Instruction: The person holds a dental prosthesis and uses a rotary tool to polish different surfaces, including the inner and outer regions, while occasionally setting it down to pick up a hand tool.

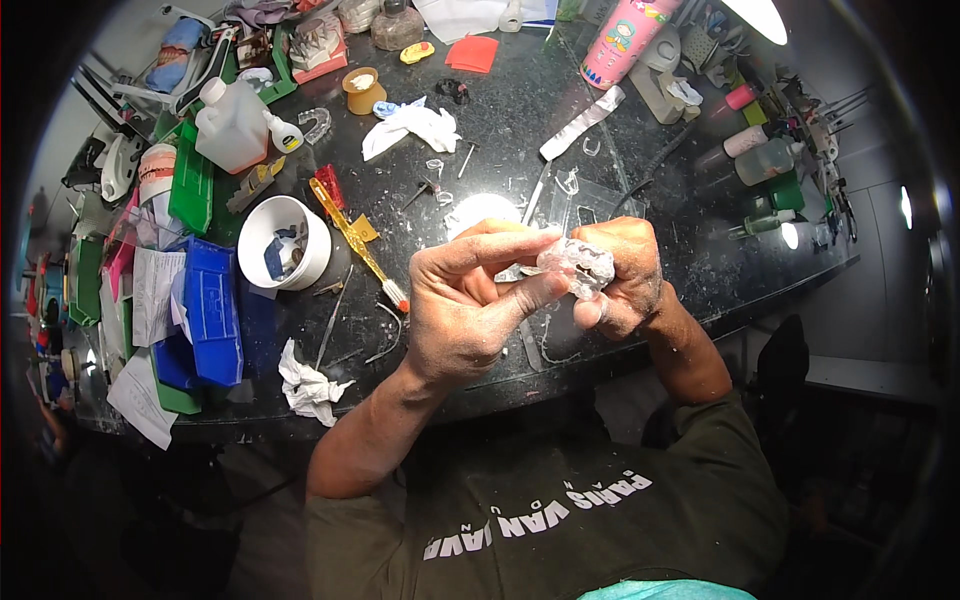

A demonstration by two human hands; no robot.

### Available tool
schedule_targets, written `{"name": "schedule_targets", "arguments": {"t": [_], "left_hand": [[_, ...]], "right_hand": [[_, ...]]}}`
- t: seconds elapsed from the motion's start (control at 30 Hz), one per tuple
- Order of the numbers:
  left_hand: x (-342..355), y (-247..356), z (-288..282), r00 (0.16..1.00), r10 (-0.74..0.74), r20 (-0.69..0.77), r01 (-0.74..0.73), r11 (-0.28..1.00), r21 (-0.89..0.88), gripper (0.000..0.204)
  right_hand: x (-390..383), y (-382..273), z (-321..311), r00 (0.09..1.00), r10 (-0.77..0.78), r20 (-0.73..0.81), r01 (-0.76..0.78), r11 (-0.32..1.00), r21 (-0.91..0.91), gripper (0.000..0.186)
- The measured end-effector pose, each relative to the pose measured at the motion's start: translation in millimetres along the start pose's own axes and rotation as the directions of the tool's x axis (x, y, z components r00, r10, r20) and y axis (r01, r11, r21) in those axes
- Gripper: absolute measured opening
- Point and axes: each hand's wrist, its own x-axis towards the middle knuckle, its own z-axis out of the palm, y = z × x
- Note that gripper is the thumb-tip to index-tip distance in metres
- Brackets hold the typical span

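Over the front of the dark bench, both my hands hold a small, lumpy whitish piece (578, 263) that looks like a plaster dental cast with a glossy surface. My left hand (455, 290) pinches its left side between thumb and fingers. Curled around its right side is my right hand (628, 268), with the thumb below. White dust covers both hands. Beneath them lies a thin metal tool (530, 345), partly hidden. Clear dental aligner pieces (568, 182) rest beyond my hands.
Left of my hands are a white tub (300, 225) with dark blue scraps, a yellow-handled brush (355, 240) and crumpled tissue (310, 385). Blue bins (212, 310) line the left side. A plastic bottle (232, 125) and pink tumbler (625, 45) stand farther back.
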Motion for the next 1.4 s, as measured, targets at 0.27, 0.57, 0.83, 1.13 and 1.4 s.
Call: {"name": "schedule_targets", "arguments": {"t": [0.27,0.57,0.83,1.13,1.4], "left_hand": [[-1.3,-2.6,-0.5,1.0,0.008,-0.014,-0.008,1.0,-0.008,0.032],[-2.8,-6.8,-0.1,1.0,-0.003,-0.019,0.002,0.999,-0.048,0.036],[-2.7,-6.5,-0.7,1.0,-0.022,0.017,0.023,0.998,-0.065,0.034],[-1.8,-4.4,0.3,0.999,-0.042,-0.001,0.042,0.996,-0.078,0.033],[-5.7,-9.0,-2.8,0.999,-0.053,0.001,0.053,0.994,-0.091,0.039]], "right_hand": [[-2.0,3.2,-1.9,1.0,-0.018,0.005,0.018,0.999,-0.038,0.052],[-7.0,5.3,2.2,0.999,0.011,-0.04,-0.011,1.0,-0.004,0.05],[-0.1,-2.4,-3.0,0.998,0.055,0.012,-0.054,0.998,-0.031,0.062],[-4.1,2.6,-1.2,1.0,0.024,0.003,-0.024,1.0,0.013,0.055],[-4.4,3.3,0.7,0.999,0.017,-0.035,-0.016,0.999,0.031,0.052]]}}
